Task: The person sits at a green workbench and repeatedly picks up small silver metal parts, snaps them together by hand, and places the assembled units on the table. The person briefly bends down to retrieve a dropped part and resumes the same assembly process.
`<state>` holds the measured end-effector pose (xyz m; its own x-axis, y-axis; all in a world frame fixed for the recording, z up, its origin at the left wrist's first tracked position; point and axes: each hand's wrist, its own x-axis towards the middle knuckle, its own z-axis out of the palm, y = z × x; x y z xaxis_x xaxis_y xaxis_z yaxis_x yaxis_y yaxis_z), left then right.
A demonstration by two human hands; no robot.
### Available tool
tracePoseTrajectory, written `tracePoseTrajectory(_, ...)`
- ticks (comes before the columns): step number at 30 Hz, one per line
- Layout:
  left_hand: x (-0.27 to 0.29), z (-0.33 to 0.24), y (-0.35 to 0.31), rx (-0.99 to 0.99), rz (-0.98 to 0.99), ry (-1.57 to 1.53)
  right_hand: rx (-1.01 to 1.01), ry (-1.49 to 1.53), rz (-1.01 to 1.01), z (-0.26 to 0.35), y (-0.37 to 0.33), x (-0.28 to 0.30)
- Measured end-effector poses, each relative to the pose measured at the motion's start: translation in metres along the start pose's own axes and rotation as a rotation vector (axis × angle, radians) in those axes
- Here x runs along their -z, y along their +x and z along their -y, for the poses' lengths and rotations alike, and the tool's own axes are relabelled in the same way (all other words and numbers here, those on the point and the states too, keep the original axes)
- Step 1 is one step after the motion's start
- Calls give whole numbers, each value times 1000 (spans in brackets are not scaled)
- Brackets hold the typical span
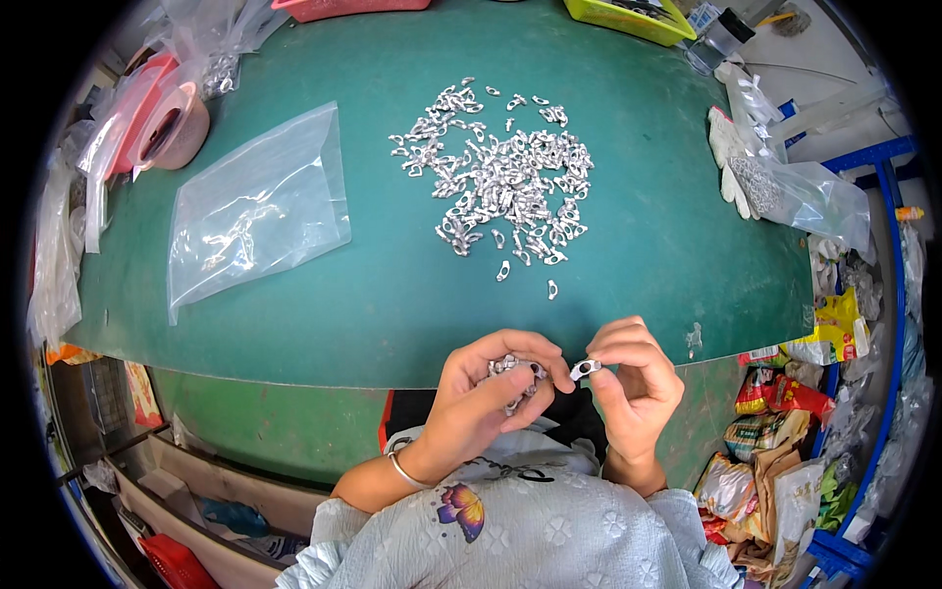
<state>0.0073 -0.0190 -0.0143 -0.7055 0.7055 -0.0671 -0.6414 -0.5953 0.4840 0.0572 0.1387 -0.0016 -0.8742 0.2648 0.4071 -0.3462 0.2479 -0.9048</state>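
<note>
A small silver metal part (pixel 583 371) is pinched between the thumb and fingertips of the right hand (pixel 635 381), just beyond the counter's near edge. Beside it, the left hand (pixel 476 395) curls around a cluster of similar parts (pixel 512 383). Ahead, a loose heap of silver parts (pixel 510 182) covers the middle of the green counter (pixel 392 314). Left of the heap lies a clear plastic bag (pixel 265 211); to the right, a white glove (pixel 728 162).

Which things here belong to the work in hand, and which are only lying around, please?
Belonging to the work:
left hand with several silver parts
right hand with one silver part
pile of silver parts
perhaps the flat clear bag

Seemingly just lying around:
white glove
pink bowl
yellow-green tray
</note>
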Motion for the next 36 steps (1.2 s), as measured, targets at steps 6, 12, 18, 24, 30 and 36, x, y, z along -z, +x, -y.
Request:
tracePoseTrajectory(6,3,-1,2,59,-1,-68,-8,4,-7,0,-1,-1)
tracePoseTrajectory(12,3,0,1,56,-18,-104,-12,25,-35,0,-2,-2)
tracePoseTrajectory(18,0,2,0,16,-73,10,5,20,-23,0,-2,-1)
tracePoseTrajectory(24,-7,0,-3,9,-179,351,15,11,5,2,-2,-4)
tracePoseTrajectory(30,-8,-1,-3,-151,-113,601,20,14,12,2,-2,-7)
tracePoseTrajectory(36,-10,-2,-5,-87,-154,539,38,12,25,2,-1,-7)
